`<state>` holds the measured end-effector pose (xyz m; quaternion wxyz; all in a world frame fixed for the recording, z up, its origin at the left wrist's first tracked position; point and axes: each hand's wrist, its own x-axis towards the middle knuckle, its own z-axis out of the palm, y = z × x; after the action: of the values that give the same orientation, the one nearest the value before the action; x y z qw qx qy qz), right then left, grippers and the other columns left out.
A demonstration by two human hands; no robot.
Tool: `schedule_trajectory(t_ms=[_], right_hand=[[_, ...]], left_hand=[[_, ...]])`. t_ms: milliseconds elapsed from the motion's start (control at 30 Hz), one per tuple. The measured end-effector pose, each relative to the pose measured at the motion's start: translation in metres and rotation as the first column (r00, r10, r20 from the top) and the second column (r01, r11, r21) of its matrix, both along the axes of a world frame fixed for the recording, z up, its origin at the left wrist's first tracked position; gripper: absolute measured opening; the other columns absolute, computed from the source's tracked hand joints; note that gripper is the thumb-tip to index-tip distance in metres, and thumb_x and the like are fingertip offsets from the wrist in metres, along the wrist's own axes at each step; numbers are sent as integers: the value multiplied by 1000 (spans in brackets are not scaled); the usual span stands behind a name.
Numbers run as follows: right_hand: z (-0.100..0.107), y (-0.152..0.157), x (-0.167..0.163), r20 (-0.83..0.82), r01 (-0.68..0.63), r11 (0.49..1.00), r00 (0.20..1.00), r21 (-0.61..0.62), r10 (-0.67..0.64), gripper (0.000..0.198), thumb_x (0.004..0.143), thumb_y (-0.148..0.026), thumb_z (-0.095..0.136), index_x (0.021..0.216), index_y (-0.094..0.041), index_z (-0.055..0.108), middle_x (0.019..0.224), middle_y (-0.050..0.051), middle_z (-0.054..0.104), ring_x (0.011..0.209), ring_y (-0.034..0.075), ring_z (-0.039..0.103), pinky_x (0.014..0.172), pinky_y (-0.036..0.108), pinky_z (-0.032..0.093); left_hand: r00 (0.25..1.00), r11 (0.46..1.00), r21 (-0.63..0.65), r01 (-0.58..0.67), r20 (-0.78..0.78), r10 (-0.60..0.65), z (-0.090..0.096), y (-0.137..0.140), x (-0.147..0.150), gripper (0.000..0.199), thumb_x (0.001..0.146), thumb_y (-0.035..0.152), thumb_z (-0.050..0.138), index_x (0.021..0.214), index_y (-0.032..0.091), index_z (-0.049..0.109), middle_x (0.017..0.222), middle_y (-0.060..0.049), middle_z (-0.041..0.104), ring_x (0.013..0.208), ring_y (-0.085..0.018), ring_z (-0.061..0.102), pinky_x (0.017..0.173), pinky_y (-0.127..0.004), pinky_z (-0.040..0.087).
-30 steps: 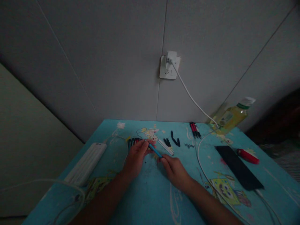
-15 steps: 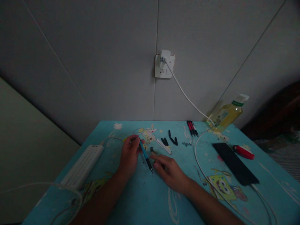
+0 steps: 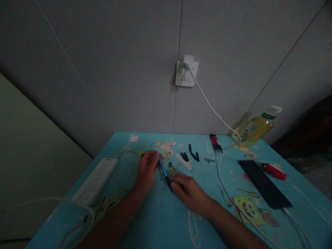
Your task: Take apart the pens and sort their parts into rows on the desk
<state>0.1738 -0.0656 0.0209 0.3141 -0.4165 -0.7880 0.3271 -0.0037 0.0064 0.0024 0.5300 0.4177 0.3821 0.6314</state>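
A blue pen (image 3: 163, 167) with a black grip slants tip-down toward me over the table. My left hand (image 3: 148, 168) is closed round its upper end. At the black lower part, my right hand (image 3: 188, 188) pinches the pen between thumb and forefinger, the other fingers curled. Just beyond the pen lie small dark pieces (image 3: 170, 165), too small to name. White pen refills (image 3: 183, 162), short black pieces (image 3: 184, 157) and longer black pieces (image 3: 193, 153) lie farther back. Small dark springs (image 3: 209, 160) appear to lie to their right.
Several red, black and white pens (image 3: 215, 143) lie at the back. A leaning bottle (image 3: 259, 128) of yellow liquid, a black phone (image 3: 264, 183) and a red object (image 3: 274, 171) are at the right. A power strip (image 3: 95, 181) sits left. White cable (image 3: 220, 173) crosses the blue tablecloth (image 3: 166, 221).
My right thumb and forefinger have closed on the pen's black lower part, where they were apart from it before. The whole view has shifted slightly.
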Motion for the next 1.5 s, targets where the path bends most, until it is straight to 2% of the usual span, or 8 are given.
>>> schedule_trajectory(t_ms=[167, 433, 733, 867, 1133, 1333, 1433, 1500], right_hand=[[0, -1, -1, -7, 0, 1000, 1000, -16, -1, 24, 101, -31, 45, 102, -20, 66, 83, 1, 60, 75, 14, 57, 69, 26, 44], [-8, 1, -1, -35, 89, 995, 995, -39, -90, 18, 94, -35, 59, 97, -19, 67, 78, 0, 59, 68, 13, 55, 61, 24, 41], [-15, 3, 2, -91, 160, 973, 980, -168, -177, 27, 101, -36, 43, 95, -18, 63, 72, -1, 62, 61, 12, 54, 56, 23, 39], [-16, 4, 3, -94, 163, 970, 979, -181, -182, 37, 103, -37, 38, 81, -17, 61, 64, -3, 56, 56, 10, 51, 55, 23, 39], [-13, 5, 2, -64, 143, 982, 986, -120, -152, 28, 99, -36, 47, 89, -18, 65, 74, -1, 60, 65, 12, 54, 60, 24, 40], [-11, 7, 3, 42, 182, 983, 982, 2, -182, 26, 98, -33, 49, 89, -19, 68, 77, 0, 65, 69, 13, 58, 63, 23, 43], [-4, 22, 21, 257, 376, 921, 884, 103, -390, 30, 100, -36, 46, 95, -20, 70, 83, 1, 70, 74, 14, 64, 68, 22, 46], [3, 37, 42, 406, 537, 821, 719, 191, -565, 34, 101, -38, 42, 104, -20, 70, 93, 5, 72, 81, 15, 67, 74, 23, 47]], left_hand=[[999, 999, -42, -10, 31, 11, -1, 0, 0, 40, 83, 45, 71, 111, 21, 57, 84, -3, 71, 64, -12, 62, 54, -21, 46], [999, 1000, 12, -25, 45, 24, 3, -2, 1, 34, 86, 39, 70, 110, 21, 54, 84, -1, 70, 59, -10, 59, 52, -20, 44], [999, 1000, 27, -3, 36, 2, 2, -3, 1, 34, 88, 43, 66, 112, 20, 58, 91, -4, 70, 65, -12, 61, 54, -22, 47], [998, 999, 37, 7, 70, -10, 2, -4, 3, 37, 91, 48, 60, 116, 21, 60, 92, -5, 71, 75, -14, 64, 63, -24, 50], [999, 999, 21, 40, -2, -39, 5, -6, 4, 40, 92, 47, 60, 122, 21, 60, 102, -8, 72, 82, -15, 66, 76, -27, 52], [996, 999, 45, 23, -82, -19, -3, -3, 5, 48, 92, 49, 58, 133, 25, 54, 112, -9, 70, 84, -18, 67, 72, -30, 54], [992, 996, 65, -55, -108, 62, -7, 4, 0, 44, 91, 51, 57, 123, 22, 60, 108, -10, 69, 77, -16, 65, 60, -25, 52], [988, 994, 88, -57, -141, 69, -9, 8, -4, 38, 91, 51, 57, 110, 19, 65, 96, -8, 69, 69, -15, 61, 54, -22, 48]])
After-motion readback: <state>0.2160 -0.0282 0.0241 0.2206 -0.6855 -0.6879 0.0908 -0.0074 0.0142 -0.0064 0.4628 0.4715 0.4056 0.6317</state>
